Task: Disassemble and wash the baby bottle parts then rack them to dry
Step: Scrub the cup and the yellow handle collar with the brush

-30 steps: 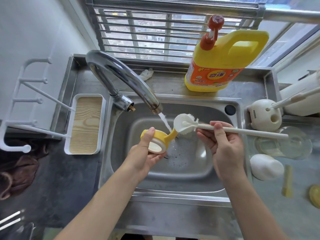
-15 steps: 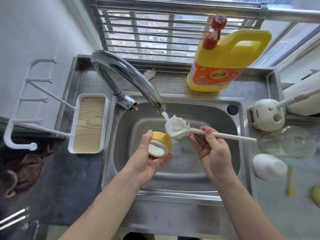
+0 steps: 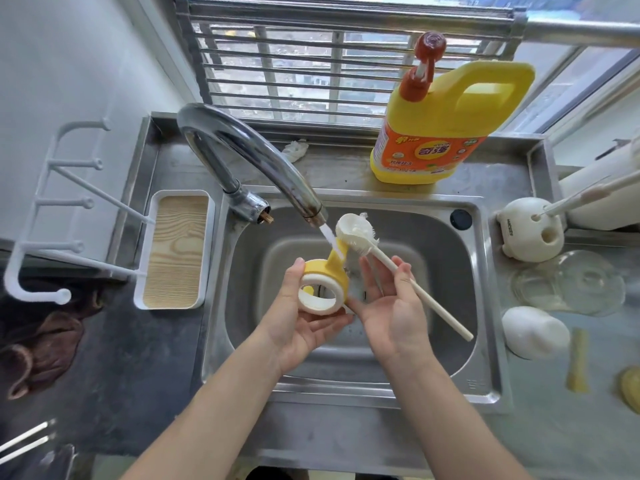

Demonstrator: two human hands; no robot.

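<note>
Yellow bottle collar (image 3: 325, 289), apparently handled, sits gripped in the left hand (image 3: 301, 330), the bottle brush (image 3: 353, 232) head at its one o'clock, shaft pinched by the right hand (image 3: 391, 313).

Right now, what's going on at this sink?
A person is washing a baby bottle part under running water. The left hand holds a yellow-and-white plastic collar ring over the stainless steel sink, with the stream from the chrome faucet landing on its yellow handle. The right hand grips a white long-handled bottle brush, its head raised just above the ring. A white rounded bottle piece lies on the counter to the right, not yet racked.
</note>
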